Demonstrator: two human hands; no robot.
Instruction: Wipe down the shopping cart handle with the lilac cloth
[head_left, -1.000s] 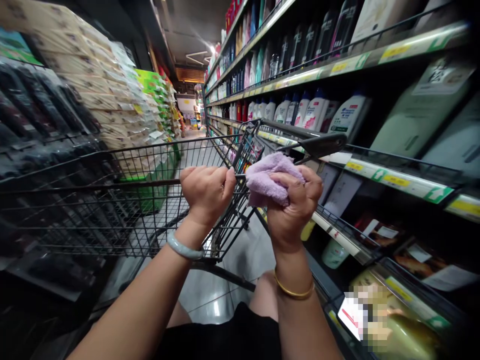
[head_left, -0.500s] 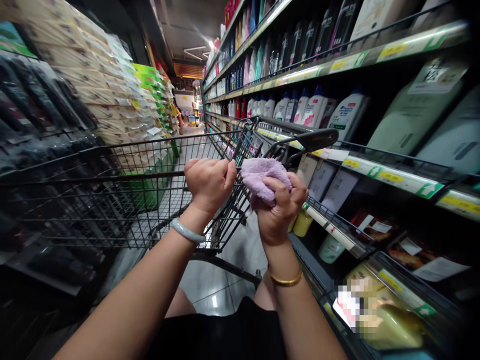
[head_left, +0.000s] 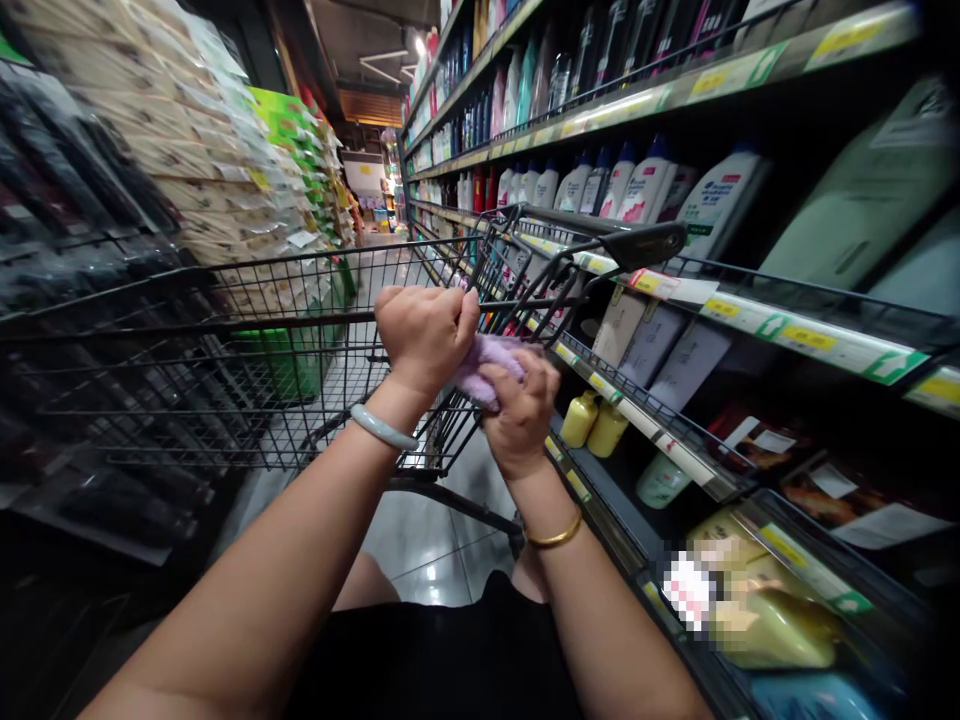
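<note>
My left hand [head_left: 424, 335], with a pale bangle at the wrist, is closed in a fist round a dark rail of the black wire shopping cart [head_left: 645, 244]. In my right hand [head_left: 523, 412] is a bunched, fluffy purple cloth [head_left: 487, 372]. The cloth lies just right of my left fist, against the cart's bars as far as I can see. Part of it is hidden behind my fingers. The cart stands crosswise in front of my knees, its black handle end toward the shelves.
Shelves of shampoo bottles [head_left: 645, 190] run along the right, with price rails [head_left: 810, 340] jutting out. Low down are yellow bottles [head_left: 780, 630]. Stacked beige packs [head_left: 202, 170] and a green bin [head_left: 281, 362] line the left. Tiled floor [head_left: 431, 570] shows beneath the cart.
My right hand has moved left with the cloth, from beside the cart's handle end to close against my left fist. My left hand keeps its grip. The view has shifted slightly.
</note>
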